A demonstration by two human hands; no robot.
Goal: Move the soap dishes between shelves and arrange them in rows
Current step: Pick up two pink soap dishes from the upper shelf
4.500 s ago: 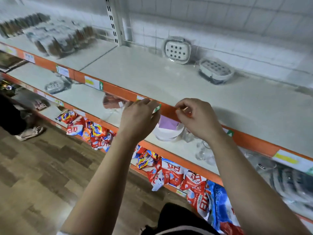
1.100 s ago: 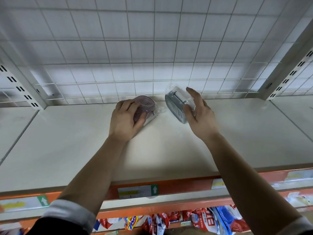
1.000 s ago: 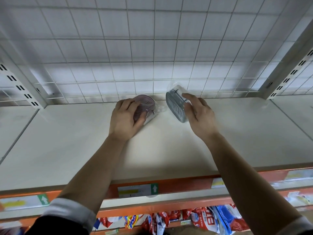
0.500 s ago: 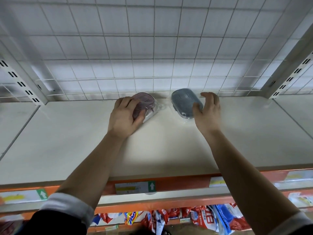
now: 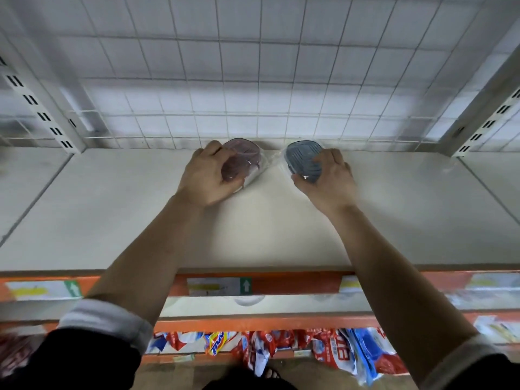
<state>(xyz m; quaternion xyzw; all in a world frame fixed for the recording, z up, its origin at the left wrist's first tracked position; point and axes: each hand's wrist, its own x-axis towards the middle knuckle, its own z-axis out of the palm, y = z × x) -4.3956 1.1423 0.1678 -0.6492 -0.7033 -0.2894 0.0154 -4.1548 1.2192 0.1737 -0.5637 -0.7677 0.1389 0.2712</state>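
Clasping a pinkish soap dish (image 5: 244, 156) in the left grip (image 5: 208, 175), with fingers curled over its left rim and thumb tucked at the front edge. Holding a grey-blue soap dish (image 5: 302, 156) in the right grip (image 5: 327, 178) likewise, curled round its right side. Resting both on the pale, matte shelf (image 5: 267, 220), side by side between the two grips with a narrow gap, hard up against the wire grid back (image 5: 253, 80) just beyond the fingertips. Probably pressing them to the very back to start a first row there, leaving the bare board nearer the wrists for later rows; probably gripping both at once to line them up level. Showing oval outlines and ribbed tops, hard plastic by the look, each wrapped in a clear crinkly bag bunching into the gap. Likely slippery under the film, hence a curled hold instead of a flat push. Passing, below the forearms, over an orange shelf edge (image 5: 295, 285) and glossy packets (image 5: 332, 350).
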